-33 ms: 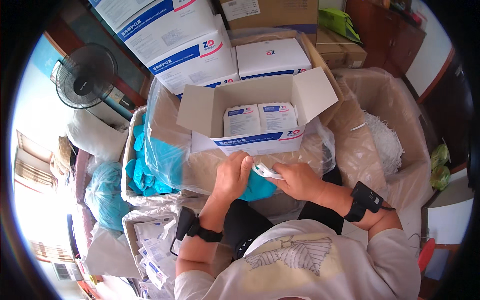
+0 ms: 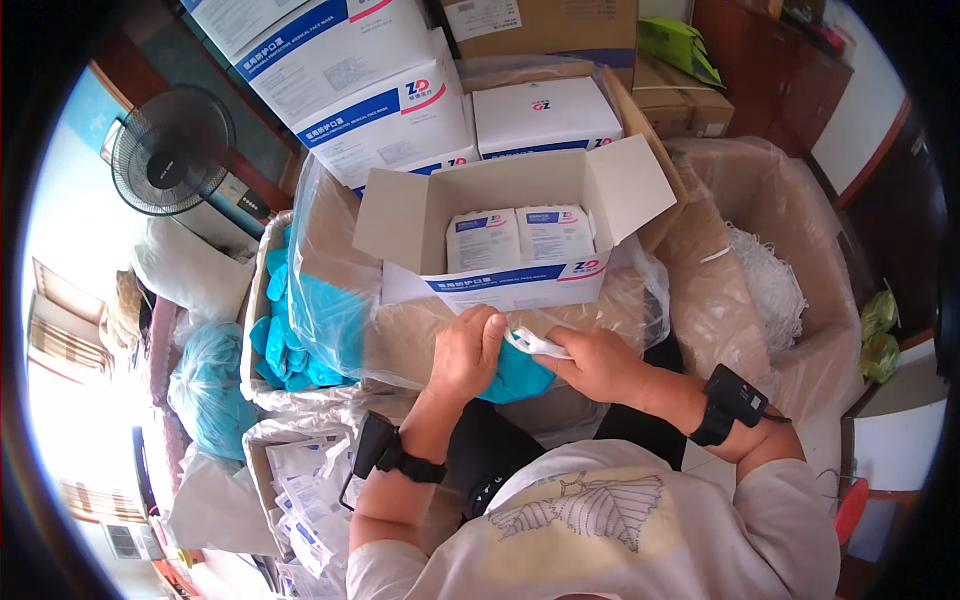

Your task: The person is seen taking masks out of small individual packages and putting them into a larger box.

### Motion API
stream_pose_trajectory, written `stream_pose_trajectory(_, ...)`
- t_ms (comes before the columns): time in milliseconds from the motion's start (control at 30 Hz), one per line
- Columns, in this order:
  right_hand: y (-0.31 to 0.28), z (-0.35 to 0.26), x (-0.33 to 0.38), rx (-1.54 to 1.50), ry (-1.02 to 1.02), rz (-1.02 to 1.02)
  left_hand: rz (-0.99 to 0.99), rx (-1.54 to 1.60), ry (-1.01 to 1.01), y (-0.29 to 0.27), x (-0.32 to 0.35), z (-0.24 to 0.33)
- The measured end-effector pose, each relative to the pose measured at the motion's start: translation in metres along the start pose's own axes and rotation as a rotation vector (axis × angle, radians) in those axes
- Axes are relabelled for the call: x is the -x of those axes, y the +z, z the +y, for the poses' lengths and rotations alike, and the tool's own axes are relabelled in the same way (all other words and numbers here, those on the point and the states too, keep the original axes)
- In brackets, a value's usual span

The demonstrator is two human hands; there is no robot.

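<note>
blue mask [image 2: 516,374] held at the person's lap between both hands, a white strap or strip [image 2: 537,344] lying across its top edge. left hand [image 2: 467,352]: fingers curled over the mask's left side, closed on it. right hand [image 2: 597,364]: thumb and fingers pinched on the white strip and the mask's right side. each wrist carries a black band; the one on the right wrist [image 2: 733,402] bears a small black device.

just beyond the hands: open white carton [image 2: 520,285] with a blue stripe, flaps spread, resting on a clear plastic-lined box; two white sealed packets [image 2: 517,238] lie side by side inside it. left of the left hand: clear bag [image 2: 330,300] holding a heap of blue masks, with a further bin of blue masks beside it. below and left of the left forearm: box of white flat packets [image 2: 300,490]. right of the right hand: large plastic-lined box [image 2: 730,290] with a pile of white straps [image 2: 770,285] in it.

farther off, beyond the open carton: stacked white cartons [image 2: 370,90] with blue stripes and brown cardboard boxes. far left: black round fan [image 2: 172,150].
</note>
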State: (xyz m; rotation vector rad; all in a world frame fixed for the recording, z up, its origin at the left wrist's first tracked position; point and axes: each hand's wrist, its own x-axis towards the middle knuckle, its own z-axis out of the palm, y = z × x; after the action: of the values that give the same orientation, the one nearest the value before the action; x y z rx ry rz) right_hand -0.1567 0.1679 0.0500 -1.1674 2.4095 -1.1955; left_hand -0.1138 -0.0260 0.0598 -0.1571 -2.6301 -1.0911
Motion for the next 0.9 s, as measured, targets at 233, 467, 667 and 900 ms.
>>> stream_pose_trajectory(233, -0.015, -0.017, 0.014, -1.318, 0.38, -0.857, -0.009, -0.267, 0.127, 0.001, 0.002, -0.027)
stream_pose_trajectory(467, -0.02, -0.029, -0.061, -1.553, -0.029, 0.338, 0.142, -0.126, 0.195, 0.004, 0.006, 0.0)
stream_pose_trajectory(667, 0.02, -0.011, -0.076, 0.007, -0.009, -0.165, 0.007, -0.351, 0.334, -0.022, -0.002, -0.02)
stream_pose_trajectory(900, 0.013, -0.074, -0.046, 0.198, -0.09, -0.357, -0.049, -0.345, 0.469, -0.062, 0.016, -0.031)
